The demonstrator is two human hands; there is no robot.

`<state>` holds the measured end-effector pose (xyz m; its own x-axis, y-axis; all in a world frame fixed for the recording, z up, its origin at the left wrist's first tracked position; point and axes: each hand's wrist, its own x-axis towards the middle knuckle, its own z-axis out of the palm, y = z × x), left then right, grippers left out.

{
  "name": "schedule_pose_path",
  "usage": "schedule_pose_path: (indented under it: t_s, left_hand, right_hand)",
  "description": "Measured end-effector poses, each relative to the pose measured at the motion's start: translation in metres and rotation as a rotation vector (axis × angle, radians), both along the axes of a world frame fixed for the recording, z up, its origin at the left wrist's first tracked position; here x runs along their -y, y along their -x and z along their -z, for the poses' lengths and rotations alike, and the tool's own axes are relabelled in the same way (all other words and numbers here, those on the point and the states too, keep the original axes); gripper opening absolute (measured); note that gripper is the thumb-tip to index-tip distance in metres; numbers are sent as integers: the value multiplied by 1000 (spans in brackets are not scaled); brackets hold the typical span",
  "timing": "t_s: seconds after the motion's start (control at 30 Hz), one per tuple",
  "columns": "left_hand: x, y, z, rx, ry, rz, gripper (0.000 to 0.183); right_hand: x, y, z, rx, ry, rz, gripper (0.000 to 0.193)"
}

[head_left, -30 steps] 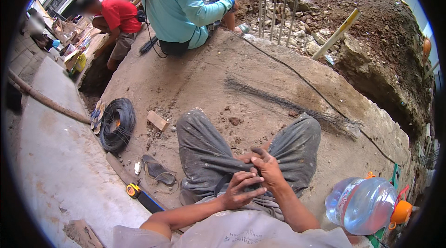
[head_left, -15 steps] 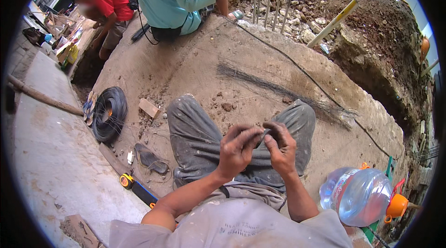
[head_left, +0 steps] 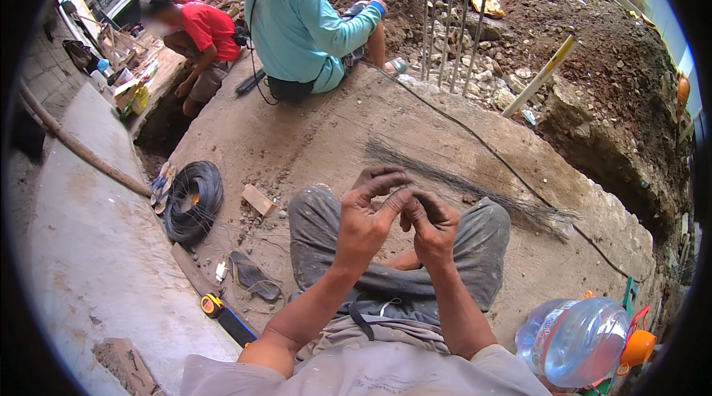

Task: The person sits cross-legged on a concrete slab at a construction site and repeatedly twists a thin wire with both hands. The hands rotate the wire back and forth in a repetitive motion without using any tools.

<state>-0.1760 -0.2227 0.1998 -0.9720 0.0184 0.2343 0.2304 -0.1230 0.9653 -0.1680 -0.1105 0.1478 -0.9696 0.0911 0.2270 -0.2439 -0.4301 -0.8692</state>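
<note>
Both hands are raised over my crossed legs in grey, dusty trousers, their fingertips meeting. My left hand has thumb and index finger pinched, with the other fingers curled above. Against it, my right hand is also pinched, its thumb close to the left thumb. Whatever lies between the fingertips is too small to make out. Beyond my knees, a bundle of thin dark wires lies on the concrete slab. To the left rests a coil of black wire.
A wood block, a sandal and a tape measure lie at my left. A large clear water jug with an orange cap lies at right. A black cable crosses the slab. A person in turquoise sits ahead; others in red crouch farther left.
My view has shifted, so the surroundings sit lower and further right. The left hand has risen and turned, and the two hands' fingertips are now closer together.
</note>
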Motion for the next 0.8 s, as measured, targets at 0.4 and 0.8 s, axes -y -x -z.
schedule_pose_path:
  t_s: [0.4,0.8]
  left_hand:
    - [19,9,-8,-329,410,-264,46]
    - [24,7,-8,-81,194,-152,32]
  right_hand:
    - [12,4,-11,55,-12,-5,14]
    - [9,5,-17,145,28,-97,16]
